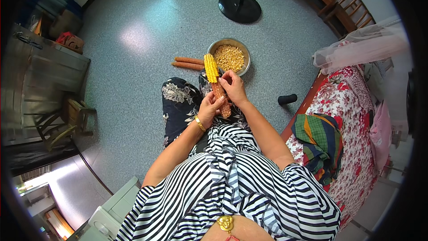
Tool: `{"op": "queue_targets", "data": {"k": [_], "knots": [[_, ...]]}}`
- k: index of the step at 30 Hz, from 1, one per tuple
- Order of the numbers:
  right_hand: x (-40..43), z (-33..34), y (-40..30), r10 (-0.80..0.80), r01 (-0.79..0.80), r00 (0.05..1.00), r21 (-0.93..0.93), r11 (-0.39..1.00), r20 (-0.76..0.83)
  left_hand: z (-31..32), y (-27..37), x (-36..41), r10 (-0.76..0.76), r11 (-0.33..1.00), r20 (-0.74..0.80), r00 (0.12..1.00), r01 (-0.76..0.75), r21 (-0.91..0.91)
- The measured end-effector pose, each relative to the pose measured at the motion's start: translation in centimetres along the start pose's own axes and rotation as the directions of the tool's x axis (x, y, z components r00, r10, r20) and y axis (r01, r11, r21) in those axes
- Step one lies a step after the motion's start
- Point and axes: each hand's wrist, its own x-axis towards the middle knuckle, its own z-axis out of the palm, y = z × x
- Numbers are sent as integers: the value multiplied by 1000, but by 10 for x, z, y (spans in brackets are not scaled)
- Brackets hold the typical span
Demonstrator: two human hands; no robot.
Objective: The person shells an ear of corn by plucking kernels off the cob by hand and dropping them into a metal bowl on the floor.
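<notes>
A partly shelled ear of dried corn lies slantwise above my lap. Yellow kernels cover its far part, while the near part is bare reddish cob. My left hand, with a gold bangle at the wrist, is closed around the bare part. Thumb and fingers of my right hand touch the ear at the border between kernels and bare cob. Just beyond my knees, a steel bowl on the floor holds loose corn kernels. Two bare cobs lie to the left of the bowl.
A black round stand base is on the speckled floor ahead. To the right is a bed with a floral sheet and a plaid cloth. Wooden chairs line the far right wall; a small wooden chair stands left.
</notes>
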Motion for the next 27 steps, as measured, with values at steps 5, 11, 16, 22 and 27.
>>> {"op": "queue_targets", "data": {"k": [5, 11, 16, 22, 27], "knots": [[-9, -6, 22, 103, -103, 995, 88, 991, 9, 2, 2, -1, 7, 999, -8, 1000, -6, 43], [-13, -28, 50, 418, -438, 897, 413, 798, 144, 2, 2, -1, -7, 999, -17, 1000, 8, 47], [29, -52, 35, 382, -377, 921, 397, 837, 69, 0, 2, -1, -15, 997, -19, 1000, 16, 73], [64, -69, 6, 274, -180, 946, 421, 889, -175, 0, 1, -1, -18, 997, -23, 1000, 19, 72], [39, -39, 12, 335, -316, 942, 423, 849, 31, -2, 0, 0, -17, 997, -19, 1000, 18, 70]]}}
